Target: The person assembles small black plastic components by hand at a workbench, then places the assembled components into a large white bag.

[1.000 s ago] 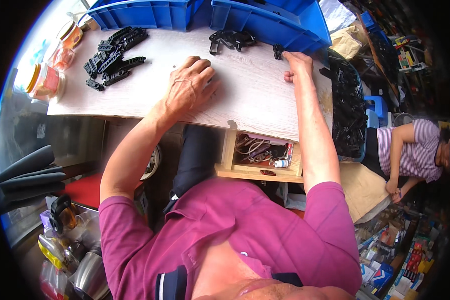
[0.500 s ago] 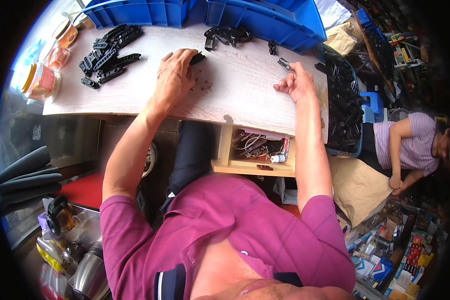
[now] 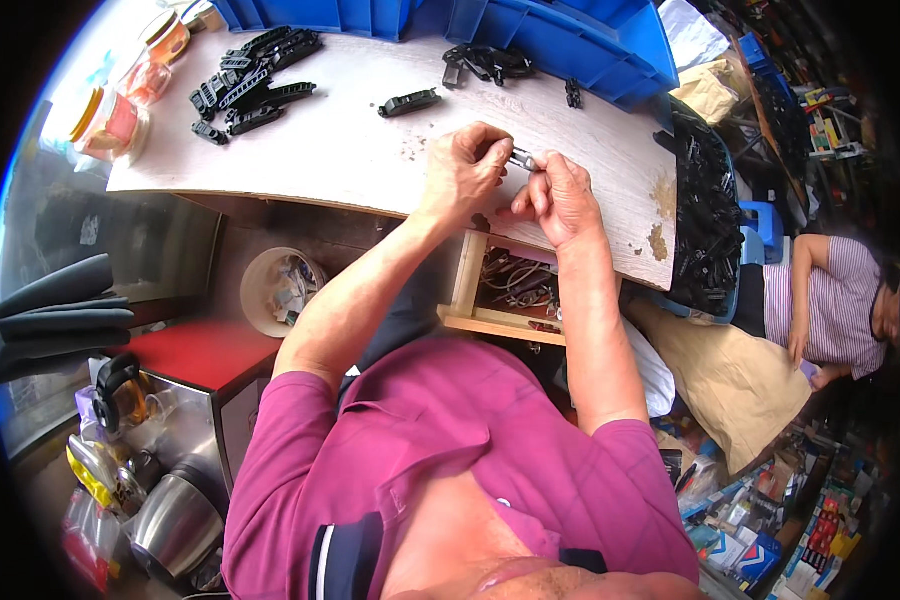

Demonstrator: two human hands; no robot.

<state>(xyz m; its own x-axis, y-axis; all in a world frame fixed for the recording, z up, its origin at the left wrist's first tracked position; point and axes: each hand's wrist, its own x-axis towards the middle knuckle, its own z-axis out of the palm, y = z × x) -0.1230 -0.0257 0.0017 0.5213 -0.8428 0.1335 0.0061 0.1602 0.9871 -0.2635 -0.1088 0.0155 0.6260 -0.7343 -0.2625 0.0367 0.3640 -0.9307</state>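
In front of me over the table my left hand (image 3: pixel 466 172) and my right hand (image 3: pixel 562 198) meet, fingertips pinched. Between them is a small black-and-silver part (image 3: pixel 522 158), gripped at its left end by the left fingers and at its right end by the right ones. The fingers hide much of it. Just beyond my left hand a long black plastic piece (image 3: pixel 410 102) lies on the tabletop (image 3: pixel 340 150). To the far left is a pile of similar black pieces (image 3: pixel 255 88). Another cluster of black parts (image 3: pixel 490 64) lies near the bins, with one small black part (image 3: pixel 573 93) to its right.
Two blue bins (image 3: pixel 560 45) line the table's far side. Jars (image 3: pixel 110 125) stand at the left edge. An open wooden drawer (image 3: pixel 500 322) with cables juts out below my hands. A crate of black parts (image 3: pixel 705 210) sits at right, near another person (image 3: pixel 825 290).
My left hand has let go of the long black piece and moved right to the small part. My right hand has brought that part left and nearer. The view has shifted slightly.
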